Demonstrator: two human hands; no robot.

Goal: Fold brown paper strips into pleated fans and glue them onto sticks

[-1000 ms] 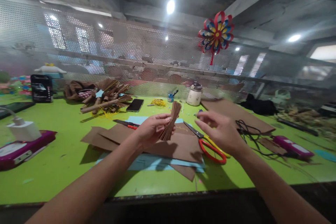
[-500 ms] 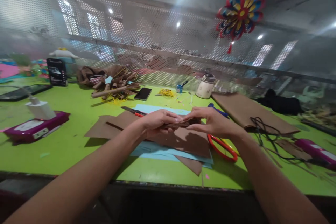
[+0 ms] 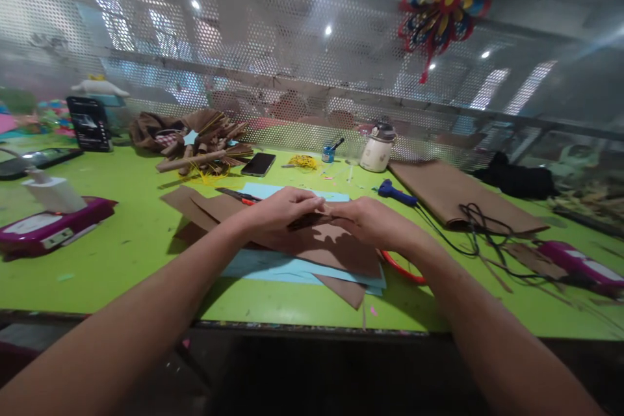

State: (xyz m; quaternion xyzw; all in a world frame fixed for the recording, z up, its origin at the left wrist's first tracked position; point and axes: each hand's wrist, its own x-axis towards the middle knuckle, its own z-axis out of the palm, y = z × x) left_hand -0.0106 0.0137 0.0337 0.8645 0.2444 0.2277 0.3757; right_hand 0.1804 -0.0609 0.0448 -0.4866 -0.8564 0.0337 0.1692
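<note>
Between my hands is a small stack of folded brown paper (image 3: 308, 220), partly hidden by fingers. My left hand (image 3: 280, 211) closes on its left end, and my right hand (image 3: 373, 221) pinches the right end. Below them lie large brown paper sheets (image 3: 336, 250) on top of light blue paper (image 3: 277, 268). Red-handled scissors (image 3: 404, 270) show partly beneath my right wrist. Behind my left hand rests a dark-bladed cutting tool with red on it (image 3: 238, 195).
A blue glue gun (image 3: 397, 192) with a black cord lies right, near a large folded brown paper (image 3: 458, 198). Behind are a phone (image 3: 258, 164), a white bottle (image 3: 377, 148) and a brown paper bouquet (image 3: 205, 146). A purple power strip (image 3: 58, 224) sits left.
My right hand has turned over and closed more on the paper stack, its fingers now lower. The glue gun shows more fully, and the view has tilted slightly down and right.
</note>
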